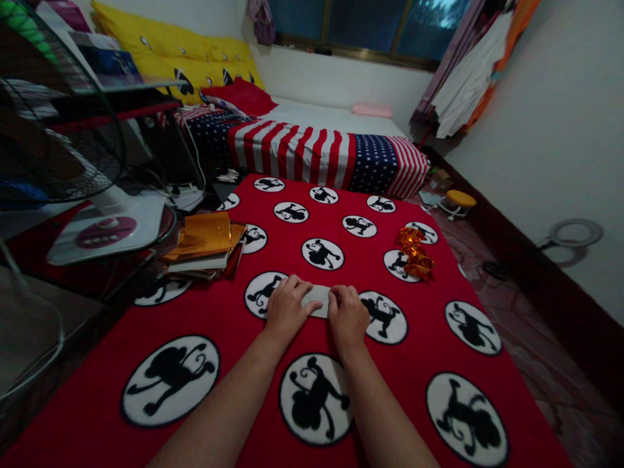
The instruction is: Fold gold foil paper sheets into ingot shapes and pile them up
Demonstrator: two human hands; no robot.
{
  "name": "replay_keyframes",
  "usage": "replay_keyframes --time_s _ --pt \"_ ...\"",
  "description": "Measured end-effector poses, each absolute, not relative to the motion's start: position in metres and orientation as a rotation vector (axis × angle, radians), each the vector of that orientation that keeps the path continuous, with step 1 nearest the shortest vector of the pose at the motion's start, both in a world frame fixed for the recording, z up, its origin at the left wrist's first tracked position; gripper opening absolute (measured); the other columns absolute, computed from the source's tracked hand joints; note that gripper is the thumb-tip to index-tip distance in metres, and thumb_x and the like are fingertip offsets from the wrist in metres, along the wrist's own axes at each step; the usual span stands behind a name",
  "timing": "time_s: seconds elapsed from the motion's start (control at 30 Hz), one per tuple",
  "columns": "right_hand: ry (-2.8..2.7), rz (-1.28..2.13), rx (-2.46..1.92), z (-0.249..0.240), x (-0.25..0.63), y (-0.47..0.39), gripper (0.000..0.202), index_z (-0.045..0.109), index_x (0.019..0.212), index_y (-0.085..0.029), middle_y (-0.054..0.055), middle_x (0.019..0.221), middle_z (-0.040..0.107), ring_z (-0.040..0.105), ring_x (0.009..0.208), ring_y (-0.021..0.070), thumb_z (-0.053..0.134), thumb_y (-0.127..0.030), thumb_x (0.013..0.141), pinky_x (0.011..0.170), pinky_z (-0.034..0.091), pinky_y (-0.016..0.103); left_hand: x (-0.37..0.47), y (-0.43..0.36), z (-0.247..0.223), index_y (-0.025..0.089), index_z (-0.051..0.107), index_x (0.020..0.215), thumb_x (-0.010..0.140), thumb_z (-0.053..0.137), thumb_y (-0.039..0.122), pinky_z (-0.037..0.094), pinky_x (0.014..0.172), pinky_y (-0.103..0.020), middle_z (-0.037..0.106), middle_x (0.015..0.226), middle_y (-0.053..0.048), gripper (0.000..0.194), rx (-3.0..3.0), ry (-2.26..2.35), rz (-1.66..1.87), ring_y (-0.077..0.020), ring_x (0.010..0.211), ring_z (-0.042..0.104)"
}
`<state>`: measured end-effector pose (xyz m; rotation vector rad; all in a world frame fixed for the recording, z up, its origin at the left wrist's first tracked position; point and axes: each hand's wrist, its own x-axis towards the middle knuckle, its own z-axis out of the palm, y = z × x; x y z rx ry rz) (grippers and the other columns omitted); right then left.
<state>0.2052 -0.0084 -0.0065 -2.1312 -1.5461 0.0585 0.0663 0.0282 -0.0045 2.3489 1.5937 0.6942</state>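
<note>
A pale folded strip of paper [319,299] lies on the red cloth [312,338] between my two hands. My left hand [288,305] holds the strip's left end, fingers curled and the thumb lying across the front of it. At the right end, my right hand [349,317] is closed with thumb and fingertips pinching the paper. To the left sits a stack of gold foil paper sheets [205,237] with pale backs. Several folded shiny gold foil pieces [415,253] lie in a loose pile on the right side of the cloth.
An electric fan [110,221] stands at the left by a cluttered desk [146,107]. Beyond the cloth is a bed with a striped, starred cover [302,149]. A yellow-topped stool [461,198] is on the floor at the right, near the wall.
</note>
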Motion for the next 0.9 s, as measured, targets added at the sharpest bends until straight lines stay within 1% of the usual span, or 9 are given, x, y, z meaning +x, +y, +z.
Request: replay_keyframes --time_s 0.17,0.27,0.4,0.77,0.9 --pt "-1.586 0.092 -2.09 -0.007 0.207 -0.014 0.016 0.065 0.099 -0.023 0.001 0.096 0.061 0.057 0.074 0.0124 0.052 -0.026 0.092 0.061 0.03 0.025 0.063 0.024 -0.004 0.025 0.066 0.109 0.074 0.074 0.04 0.044 0.088 -0.034 0.061 0.102 -0.004 0.039 2.365 1.56 0.673 -0.0222 0.099 0.054" --pt "-1.62 0.101 -2.071 -0.007 0.207 -0.019 0.019 0.065 0.105 -0.023 0.002 0.098 0.06 0.058 0.079 0.013 0.052 -0.028 0.092 0.063 0.032 0.024 0.062 0.023 -0.004 0.026 0.066 0.11 0.074 0.074 0.04 0.043 0.089 -0.034 0.06 0.103 -0.004 0.039 2.369 1.547 0.655 -0.0222 0.099 0.053" --pt "-1.663 0.095 -2.046 -0.008 0.207 -0.024 0.023 0.065 0.111 -0.025 0.002 0.096 0.058 0.057 0.083 0.0135 0.051 -0.027 0.092 0.065 0.034 0.023 0.063 0.023 -0.004 0.027 0.066 0.11 0.075 0.073 0.04 0.043 0.089 -0.034 0.06 0.103 -0.004 0.038 2.36 1.561 0.652 -0.0221 0.099 0.053" --pt "-1.699 0.067 -2.046 -0.008 0.206 -0.025 0.025 0.067 0.112 -0.025 0.003 0.095 0.057 0.056 0.081 0.013 0.051 -0.026 0.093 0.065 0.035 0.023 0.066 0.021 -0.004 0.027 0.067 0.109 0.076 0.072 0.04 0.042 0.091 -0.035 0.06 0.104 -0.005 0.036 2.381 1.609 0.622 -0.0226 0.099 0.052" --pt "-1.702 0.063 -2.044 -0.008 0.206 -0.025 0.024 0.067 0.112 -0.025 0.003 0.095 0.057 0.056 0.084 0.0134 0.051 -0.026 0.093 0.066 0.035 0.023 0.066 0.021 -0.005 0.027 0.067 0.11 0.076 0.073 0.04 0.042 0.09 -0.035 0.06 0.104 -0.005 0.037 2.388 1.605 0.639 -0.0227 0.099 0.052"
